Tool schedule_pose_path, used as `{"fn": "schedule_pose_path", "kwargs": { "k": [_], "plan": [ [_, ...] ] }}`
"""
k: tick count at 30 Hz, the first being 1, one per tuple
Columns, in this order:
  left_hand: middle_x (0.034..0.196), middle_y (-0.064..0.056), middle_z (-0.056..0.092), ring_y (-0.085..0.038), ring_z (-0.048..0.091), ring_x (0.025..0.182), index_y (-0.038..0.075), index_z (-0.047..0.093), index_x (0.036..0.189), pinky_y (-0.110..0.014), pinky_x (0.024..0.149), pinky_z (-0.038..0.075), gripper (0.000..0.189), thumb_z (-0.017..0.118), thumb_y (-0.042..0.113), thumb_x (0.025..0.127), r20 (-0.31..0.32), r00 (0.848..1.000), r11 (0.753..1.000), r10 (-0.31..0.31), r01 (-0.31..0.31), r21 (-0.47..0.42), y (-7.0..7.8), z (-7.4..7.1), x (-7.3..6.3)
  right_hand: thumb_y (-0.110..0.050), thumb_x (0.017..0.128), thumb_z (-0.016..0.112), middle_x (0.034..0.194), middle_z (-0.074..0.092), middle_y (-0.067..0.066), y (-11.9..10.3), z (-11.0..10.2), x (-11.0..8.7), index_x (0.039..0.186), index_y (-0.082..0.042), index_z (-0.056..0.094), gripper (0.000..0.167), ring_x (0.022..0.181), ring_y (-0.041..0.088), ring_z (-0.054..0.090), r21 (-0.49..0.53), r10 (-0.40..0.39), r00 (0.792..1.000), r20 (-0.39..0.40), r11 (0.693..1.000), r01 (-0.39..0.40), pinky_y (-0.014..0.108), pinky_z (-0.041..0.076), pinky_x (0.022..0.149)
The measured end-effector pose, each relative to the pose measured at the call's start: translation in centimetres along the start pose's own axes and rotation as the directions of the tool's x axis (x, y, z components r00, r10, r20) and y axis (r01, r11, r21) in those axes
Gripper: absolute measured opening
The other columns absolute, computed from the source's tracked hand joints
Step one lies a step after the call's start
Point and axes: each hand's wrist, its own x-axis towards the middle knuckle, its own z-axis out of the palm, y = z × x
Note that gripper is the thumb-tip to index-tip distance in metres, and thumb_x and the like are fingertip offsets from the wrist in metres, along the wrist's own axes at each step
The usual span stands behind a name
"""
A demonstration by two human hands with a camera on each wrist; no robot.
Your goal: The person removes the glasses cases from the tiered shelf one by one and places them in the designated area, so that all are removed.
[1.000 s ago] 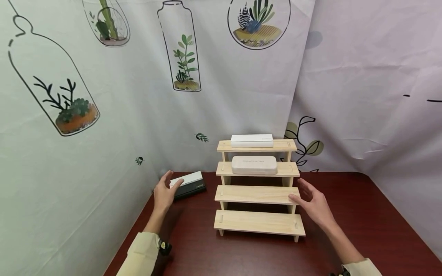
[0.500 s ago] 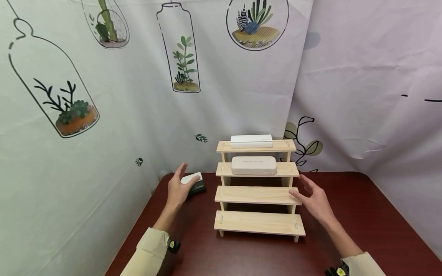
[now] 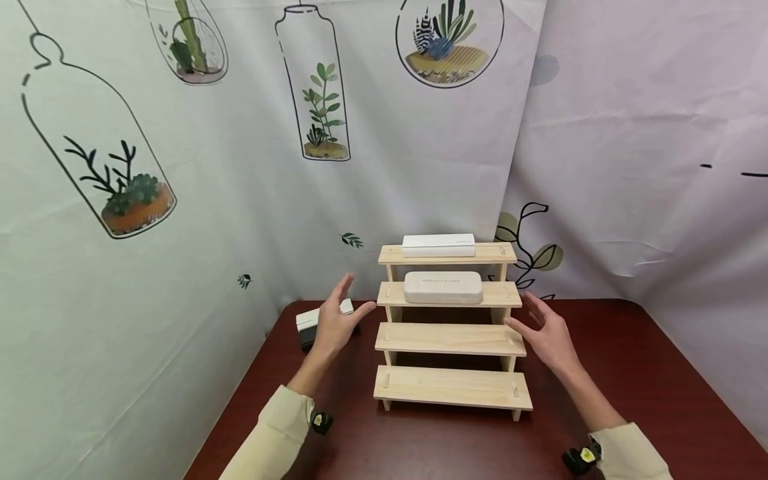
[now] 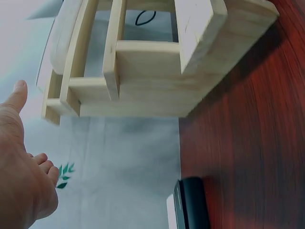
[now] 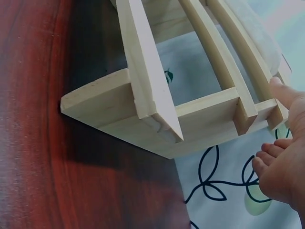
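A four-tier wooden display stand (image 3: 450, 339) stands on the table. Its top tier bears a white box (image 3: 438, 245), and a pale, rounded glasses case (image 3: 443, 287) lies on the tier below. My left hand (image 3: 337, 323) hovers left of the stand with thumb and fingers spread, holding nothing. In the left wrist view its thumb stays apart from the wood. On the other side is my right hand (image 3: 551, 340), fingers loosely extended. Its thumb is close to the right end of the tiers; whether it touches, I cannot tell.
Behind my left hand, partly covered by it, lie a white box (image 3: 308, 320) and a black box (image 3: 307, 337) side by side on the dark red table (image 3: 456, 447). A cloth backdrop (image 3: 372, 180) printed with plants in jars hangs at the back and left.
My left hand has moved right, away from the black and white boxes and toward the stand's left side. The right hand has shifted up slightly. The things on the stand stay put.
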Motion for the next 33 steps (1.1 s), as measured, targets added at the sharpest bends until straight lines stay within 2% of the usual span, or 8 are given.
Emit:
{"fn": "schedule_pose_path", "kwargs": {
  "k": [6,10,15,21,29,33],
  "plan": [
    [0.164,-0.009,0.046,-0.032,0.043,0.151,0.009,0.042,0.163,-0.055,0.121,0.035,0.089,0.088,0.034,0.091,0.015,0.999,0.999,0.038,-0.038,-0.022,0.8,1.5,0.5,-0.029,0.099,0.080,0.164,0.036,0.031,-0.2,-0.1,0.6,0.165,0.005,0.029,0.090,0.149,0.053,0.036,0.015,-0.009,1.000,0.013,1.000,0.008,0.067,0.036,0.114],
    [0.164,-0.009,0.047,-0.030,0.043,0.152,0.011,0.042,0.163,-0.054,0.121,0.036,0.089,0.088,0.034,0.091,0.035,0.998,0.998,0.057,-0.056,-0.031,1.3,2.3,0.8,-0.030,0.098,0.081,0.164,0.037,0.030,-0.5,-0.1,0.8,0.164,0.004,0.031,0.090,0.149,0.051,0.037,0.012,-0.017,1.000,0.014,1.000,0.017,0.066,0.037,0.114],
    [0.164,-0.009,0.047,-0.029,0.041,0.152,0.007,0.043,0.163,-0.053,0.122,0.035,0.089,0.089,0.033,0.090,0.057,0.995,0.997,0.076,-0.075,-0.025,1.9,3.3,1.0,-0.028,0.097,0.082,0.163,0.039,0.031,-0.6,0.0,1.0,0.163,0.004,0.033,0.088,0.149,0.052,0.038,0.005,-0.028,1.000,0.009,1.000,0.028,0.065,0.038,0.114],
    [0.161,-0.009,0.051,-0.030,0.044,0.151,0.004,0.044,0.161,-0.053,0.119,0.040,0.088,0.089,0.031,0.090,0.079,0.992,0.995,0.098,-0.096,-0.025,2.3,4.3,1.3,-0.030,0.098,0.081,0.162,0.040,0.032,-0.6,0.3,1.3,0.163,0.004,0.034,0.087,0.148,0.052,0.040,-0.005,-0.032,0.999,0.011,0.999,0.032,0.066,0.038,0.114],
    [0.160,-0.009,0.052,-0.031,0.047,0.148,0.004,0.045,0.160,-0.051,0.118,0.042,0.088,0.088,0.035,0.090,0.157,0.983,0.995,0.091,-0.095,0.017,3.0,5.4,1.5,-0.028,0.099,0.080,0.160,0.041,0.034,-0.5,0.4,1.7,0.162,0.005,0.035,0.085,0.146,0.053,0.041,-0.011,-0.039,0.999,0.013,0.999,0.039,0.067,0.039,0.113],
    [0.157,-0.010,0.055,-0.031,0.052,0.145,0.003,0.048,0.158,-0.049,0.115,0.045,0.086,0.089,0.035,0.090,0.171,0.982,0.995,0.081,-0.090,0.048,3.3,5.9,1.8,-0.025,0.098,0.080,0.156,0.045,0.034,-0.5,0.5,1.8,0.161,0.006,0.037,0.082,0.145,0.053,0.043,-0.003,-0.058,0.998,0.005,0.998,0.058,0.068,0.039,0.112]
  ]
}}
